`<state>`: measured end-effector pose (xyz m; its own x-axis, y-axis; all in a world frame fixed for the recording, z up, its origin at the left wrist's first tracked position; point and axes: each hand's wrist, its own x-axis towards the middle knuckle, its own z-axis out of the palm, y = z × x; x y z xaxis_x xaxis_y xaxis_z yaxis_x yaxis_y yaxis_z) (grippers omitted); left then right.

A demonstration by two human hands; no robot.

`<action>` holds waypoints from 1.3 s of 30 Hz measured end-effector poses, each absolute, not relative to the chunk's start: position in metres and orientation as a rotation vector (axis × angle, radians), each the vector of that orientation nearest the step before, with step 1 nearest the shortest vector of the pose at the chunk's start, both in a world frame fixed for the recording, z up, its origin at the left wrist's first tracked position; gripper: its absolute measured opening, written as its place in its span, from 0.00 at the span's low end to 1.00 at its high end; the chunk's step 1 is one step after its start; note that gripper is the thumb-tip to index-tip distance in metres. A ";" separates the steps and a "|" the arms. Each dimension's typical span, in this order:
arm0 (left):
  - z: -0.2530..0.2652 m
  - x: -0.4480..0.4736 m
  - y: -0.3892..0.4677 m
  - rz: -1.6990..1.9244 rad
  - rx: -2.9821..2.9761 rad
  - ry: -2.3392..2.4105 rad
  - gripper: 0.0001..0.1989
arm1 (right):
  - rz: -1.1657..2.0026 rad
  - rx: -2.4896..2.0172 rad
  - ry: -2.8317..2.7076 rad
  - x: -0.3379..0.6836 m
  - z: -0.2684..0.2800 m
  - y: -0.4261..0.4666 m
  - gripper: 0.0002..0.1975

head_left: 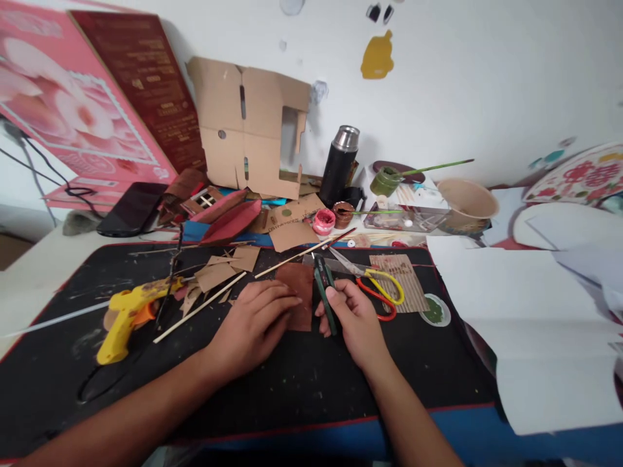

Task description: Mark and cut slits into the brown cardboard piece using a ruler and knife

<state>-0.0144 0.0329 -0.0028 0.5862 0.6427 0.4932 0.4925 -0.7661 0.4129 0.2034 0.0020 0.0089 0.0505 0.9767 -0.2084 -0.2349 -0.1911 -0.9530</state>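
Observation:
My left hand (257,318) lies with its fingers stretched over a brown-painted piece of card (298,279) on the black mat, pressing on its left part. In my right hand (357,318) is a dark green utility knife (323,292), tilted over the card's right edge; I cannot tell whether its tip touches the card. Scissors (389,295) with red and yellow handles rest just right of that hand. Part of a clear ruler (357,267) shows behind the knife.
A yellow glue gun (127,311), cardboard scraps (214,274) and thin wooden sticks (199,308) lie to the left. Behind stand paint jars (324,222), a black thermos (337,168) and cut cardboard (221,155). On the right are corrugated card (396,279), a green paint lid (437,311) and white paper (525,305).

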 end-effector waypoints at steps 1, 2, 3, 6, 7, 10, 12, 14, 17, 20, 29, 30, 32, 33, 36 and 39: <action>-0.004 -0.014 0.034 0.937 2.571 1.006 0.17 | 1.394 -1.217 -0.881 0.203 0.009 0.002 0.22; -0.006 -0.013 0.035 0.927 2.566 1.050 0.17 | 1.389 -1.220 -0.884 0.203 0.009 0.002 0.22; -0.007 -0.012 0.036 0.915 2.566 1.073 0.17 | 1.388 -1.224 -0.887 0.203 0.008 0.002 0.22; -0.006 -0.012 0.037 0.898 2.557 1.066 0.13 | 1.386 -1.239 -0.891 0.203 0.007 0.002 0.23; -0.004 -0.012 0.036 0.905 2.544 1.070 0.11 | 1.386 -1.244 -0.892 0.203 0.007 0.002 0.23; 0.000 -0.013 0.035 0.927 2.502 1.095 0.09 | 1.382 -1.252 -0.907 0.203 0.006 0.002 0.23; -0.001 -0.013 0.034 0.919 2.509 1.072 0.10 | 1.380 -1.254 -0.919 0.203 0.006 0.002 0.23; -0.004 -0.012 0.035 0.874 2.544 1.034 0.16 | 1.375 -1.256 -0.921 0.203 0.006 0.002 0.23; -0.009 -0.011 0.035 0.739 2.587 0.983 0.27 | 1.368 -1.255 -0.917 0.204 0.006 0.002 0.23; -0.010 -0.010 0.035 0.647 2.584 0.962 0.28 | 1.359 -1.244 -0.908 0.204 0.004 0.001 0.22; -0.012 -0.011 0.034 0.666 2.603 0.891 0.26 | 1.317 -1.244 -0.919 0.203 0.003 -0.001 0.21; -0.013 -0.011 0.035 0.673 2.604 0.885 0.25 | 1.313 -1.246 -0.925 0.202 0.004 -0.002 0.21; -0.014 -0.011 0.036 0.682 2.607 0.874 0.24 | 1.304 -1.248 -0.933 0.202 0.004 -0.002 0.22; -0.014 -0.011 0.036 0.686 2.608 0.869 0.24 | 1.298 -1.247 -0.936 0.202 0.004 -0.003 0.22; -0.015 -0.009 0.037 0.703 2.601 0.864 0.24 | 1.279 -1.241 -0.951 0.201 0.004 -0.003 0.22; -0.016 -0.008 0.036 0.733 2.585 0.863 0.24 | 1.264 -1.246 -0.971 0.200 0.004 -0.003 0.22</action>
<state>-0.0076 0.0364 -0.0157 0.6861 0.6276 0.3679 0.4642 -0.7671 0.4428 0.1998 -0.0033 0.0041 0.1076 0.9868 -0.1212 -0.1370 -0.1060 -0.9849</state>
